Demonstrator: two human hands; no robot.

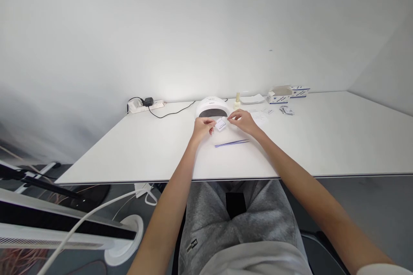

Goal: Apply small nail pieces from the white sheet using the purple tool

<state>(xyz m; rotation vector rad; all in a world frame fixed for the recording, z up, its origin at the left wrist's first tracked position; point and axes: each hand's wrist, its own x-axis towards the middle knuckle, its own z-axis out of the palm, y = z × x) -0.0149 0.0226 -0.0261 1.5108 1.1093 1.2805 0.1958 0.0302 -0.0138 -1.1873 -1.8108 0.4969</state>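
A small white sachet (220,124) with dark print is held above the table in front of the nail lamp (212,104). My left hand (204,127) pinches its left side between thumb and fingers. At its upper right corner, the fingertips of my right hand (242,121) are pressed together and seem to grip the edge. A pair of blue-purple tweezers (231,142) lies on the table just below both hands. Behind my right hand a nail polish bottle (237,102) with a gold-coloured cap stands upright beside the lamp.
Several flat sachets (287,110) lie right of my right hand, near an opened box (279,95) and a second box (300,91). White sheets (252,99) lie by the wall. A power strip (146,106) with a black adapter (149,101) sits at the back left.
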